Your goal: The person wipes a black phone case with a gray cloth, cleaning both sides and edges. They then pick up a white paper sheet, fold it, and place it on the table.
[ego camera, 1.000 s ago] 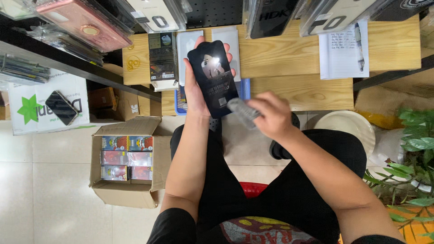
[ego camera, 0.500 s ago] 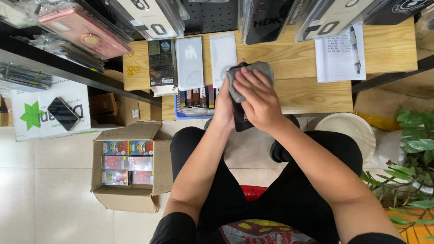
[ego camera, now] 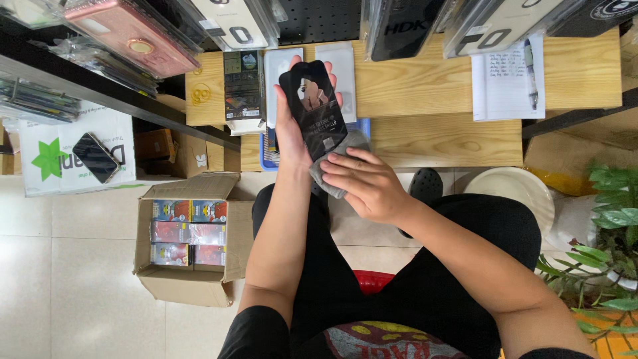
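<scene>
My left hand (ego camera: 290, 133) holds a flat black phone case (ego camera: 314, 106) upright in front of the wooden bench (ego camera: 425, 80), its printed face turned toward me. My right hand (ego camera: 369, 186) presses a grey cloth (ego camera: 335, 166) against the case's lower end, fingers spread over the cloth. Both hands are over my lap, just in front of the bench's lower step. Behind the case lie a white flat package (ego camera: 345, 73) and a dark boxed package (ego camera: 242, 90) on the bench.
An open cardboard box (ego camera: 189, 239) with colourful packs stands on the floor at left. Packaged cases hang overhead (ego camera: 133, 30). A notepad with a pen (ego camera: 508, 80) lies on the bench at right. A white bowl (ego camera: 515, 193) and a green plant (ego camera: 611, 226) are at right.
The cloth in my right hand has slid from the top of the case down to its lower end, uncovering the case's face. My left hand still holds the case.
</scene>
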